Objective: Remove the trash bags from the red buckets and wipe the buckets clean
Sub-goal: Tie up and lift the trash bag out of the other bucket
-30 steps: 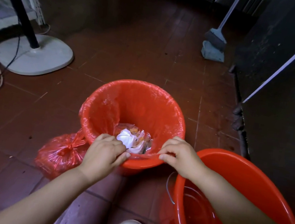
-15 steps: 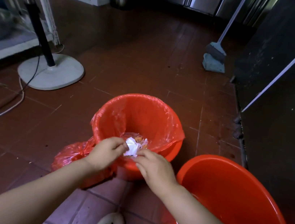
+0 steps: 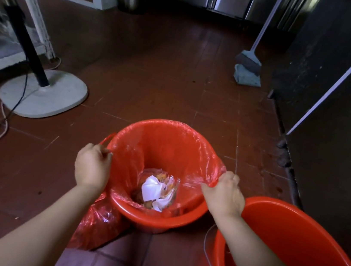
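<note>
Both hands are pulling the bag off. The left hand [image 3: 92, 165] and right hand [image 3: 225, 191] each pinch the trash bag [image 3: 167, 152] edge at the red bucket [image 3: 159, 217] between them. Next, probably, lift straight up.

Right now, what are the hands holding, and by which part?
Both hold the red trash bag lining the bucket: left hand grips its left edge, right hand its right edge, at the rim.
</note>
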Action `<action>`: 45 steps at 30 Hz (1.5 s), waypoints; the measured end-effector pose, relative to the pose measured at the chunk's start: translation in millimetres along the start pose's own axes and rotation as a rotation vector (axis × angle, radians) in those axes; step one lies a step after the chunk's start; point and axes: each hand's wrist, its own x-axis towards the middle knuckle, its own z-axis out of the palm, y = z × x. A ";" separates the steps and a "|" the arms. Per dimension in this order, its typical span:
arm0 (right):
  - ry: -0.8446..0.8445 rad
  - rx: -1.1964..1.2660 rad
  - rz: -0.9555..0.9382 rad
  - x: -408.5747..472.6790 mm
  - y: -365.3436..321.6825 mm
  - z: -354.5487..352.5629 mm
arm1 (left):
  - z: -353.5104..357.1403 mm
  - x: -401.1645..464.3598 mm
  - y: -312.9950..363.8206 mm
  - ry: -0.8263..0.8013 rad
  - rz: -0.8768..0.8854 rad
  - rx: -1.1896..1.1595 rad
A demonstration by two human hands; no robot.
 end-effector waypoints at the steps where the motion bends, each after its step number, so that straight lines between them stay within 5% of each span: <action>1: 0.000 0.007 -0.010 3.1 1.3 0.4 | -0.3 0.6 -0.5 0.016 0.057 0.038; 10: 0.082 0.140 -0.036 15.4 1.1 -4.7 | -1.2 -49.5 33.2 -0.173 0.854 0.281; 15: 0.003 0.262 -0.012 23.6 -2.6 -4.2 | -1.5 -34.7 29.1 -0.050 0.497 0.217; 19: -0.006 0.266 0.049 27.6 -10.1 -1.1 | 0.8 -14.2 37.5 -0.361 0.260 0.267; 22: 0.020 0.233 0.132 29.0 -7.8 1.1 | 0.8 -14.4 45.7 -0.375 0.258 0.183; 27: 0.065 0.180 0.072 34.2 4.4 -5.0 | -27.0 -23.1 66.2 -0.171 0.274 -0.180; 32: -0.010 0.656 0.074 30.3 -11.2 -33.7 | -61.7 -19.3 94.0 -0.199 0.357 -0.359; 36: -0.202 1.185 0.147 22.9 -34.6 -77.4 | -86.9 -18.4 108.1 -0.270 0.426 -0.331; 45: -0.221 1.111 -0.153 7.8 -55.7 -147.7 | -124.3 8.5 116.1 -0.278 0.589 -0.210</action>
